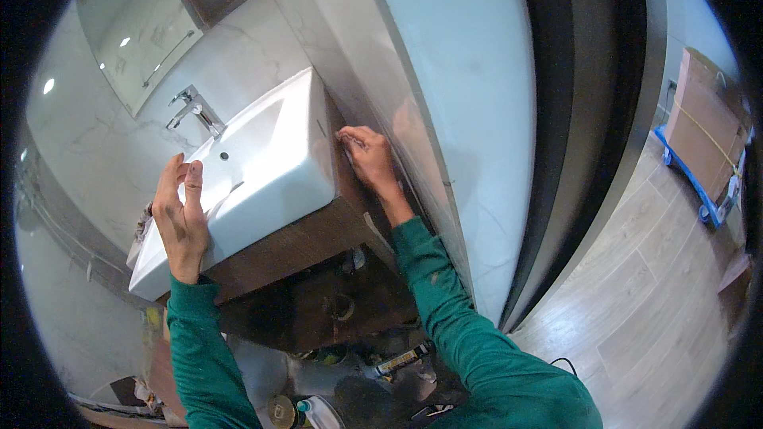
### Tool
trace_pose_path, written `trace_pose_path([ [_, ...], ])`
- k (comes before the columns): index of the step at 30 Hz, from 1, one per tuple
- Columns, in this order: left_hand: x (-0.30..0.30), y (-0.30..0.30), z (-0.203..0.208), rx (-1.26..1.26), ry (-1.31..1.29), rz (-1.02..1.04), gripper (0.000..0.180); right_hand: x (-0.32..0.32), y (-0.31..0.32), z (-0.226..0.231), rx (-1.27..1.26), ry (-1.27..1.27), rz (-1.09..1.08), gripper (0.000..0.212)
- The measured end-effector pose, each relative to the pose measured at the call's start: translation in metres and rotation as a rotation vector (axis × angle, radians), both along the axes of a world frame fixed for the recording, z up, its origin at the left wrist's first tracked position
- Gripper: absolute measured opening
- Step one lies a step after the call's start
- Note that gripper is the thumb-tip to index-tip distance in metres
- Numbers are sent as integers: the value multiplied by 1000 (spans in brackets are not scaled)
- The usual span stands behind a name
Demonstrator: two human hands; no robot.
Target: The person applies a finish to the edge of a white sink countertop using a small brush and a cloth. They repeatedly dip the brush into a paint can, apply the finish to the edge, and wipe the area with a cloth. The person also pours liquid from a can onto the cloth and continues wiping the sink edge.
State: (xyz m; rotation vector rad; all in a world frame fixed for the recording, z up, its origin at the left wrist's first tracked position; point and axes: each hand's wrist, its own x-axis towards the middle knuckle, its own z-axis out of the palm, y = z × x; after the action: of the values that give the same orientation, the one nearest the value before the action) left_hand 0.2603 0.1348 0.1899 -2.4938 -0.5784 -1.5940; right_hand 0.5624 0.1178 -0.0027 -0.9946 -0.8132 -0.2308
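A white rectangular washbasin (274, 183) sits on a brown wood-look vanity cabinet (278, 253), with a chrome faucet (199, 113) at its back edge. My left hand (181, 210) is raised over the basin's left front part, its fingers stretched and thumb apart, holding nothing. Beside the basin's right side, in the narrow space next to the wall, my right hand (369, 157) has its fingers curled and pinched together. Whatever its fingertips may hold is too small to make out. The fingertips are close to the basin's side; whether they touch it I cannot tell.
Below the vanity lie a sealant cartridge (401, 359), a round can (282, 411) and a white bottle (319, 413). A mirror (139, 32) hangs behind the faucet. To the right, past a dark door frame (588, 111), a cardboard box (699, 127) stands on a blue wheeled dolly (690, 183).
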Motion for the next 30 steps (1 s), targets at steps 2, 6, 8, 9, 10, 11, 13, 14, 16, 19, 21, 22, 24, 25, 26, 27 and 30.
trace_pose_path([
  [2,0,1,1,-2,-3,-4,61,11,11,15,1,-42,-53,18],
  [6,-1,0,2,-15,4,7,62,31,37,39,-55,-15,-87,17],
  [8,0,-1,2,-21,11,9,62,23,29,30,-66,-21,-112,17],
  [9,0,-2,2,-19,7,12,62,13,19,21,-51,-22,-89,17],
  [10,0,-2,2,-26,-2,9,63,-1,4,6,-40,-24,-64,17],
  [11,0,-3,1,-22,1,15,62,-10,-6,-5,-30,-20,-40,17],
  [13,1,-2,3,-28,-8,10,61,-18,-10,-10,51,-26,14,17],
  [14,0,-2,3,-28,4,-5,60,-16,-6,-6,76,-15,45,17],
  [16,0,-2,4,-20,22,-8,60,-3,14,9,113,20,110,17],
  [19,0,-2,5,-28,34,-8,61,17,40,22,102,49,124,17],
  [21,0,-3,5,-28,38,3,61,18,43,20,101,51,124,17],
  [22,0,-3,4,-24,41,15,61,11,39,13,100,51,121,17],
  [24,0,-3,5,-12,47,35,62,-3,24,2,119,46,130,17],
  [25,-1,-3,5,-9,46,45,62,-10,17,-3,138,43,139,17],
  [26,-1,-2,3,-13,35,49,62,-16,11,-7,150,39,149,17],
  [27,-1,-1,3,-23,41,48,62,-20,6,-8,161,31,152,17],
  [30,-2,2,3,-29,32,30,62,-12,9,4,158,26,133,16],
])
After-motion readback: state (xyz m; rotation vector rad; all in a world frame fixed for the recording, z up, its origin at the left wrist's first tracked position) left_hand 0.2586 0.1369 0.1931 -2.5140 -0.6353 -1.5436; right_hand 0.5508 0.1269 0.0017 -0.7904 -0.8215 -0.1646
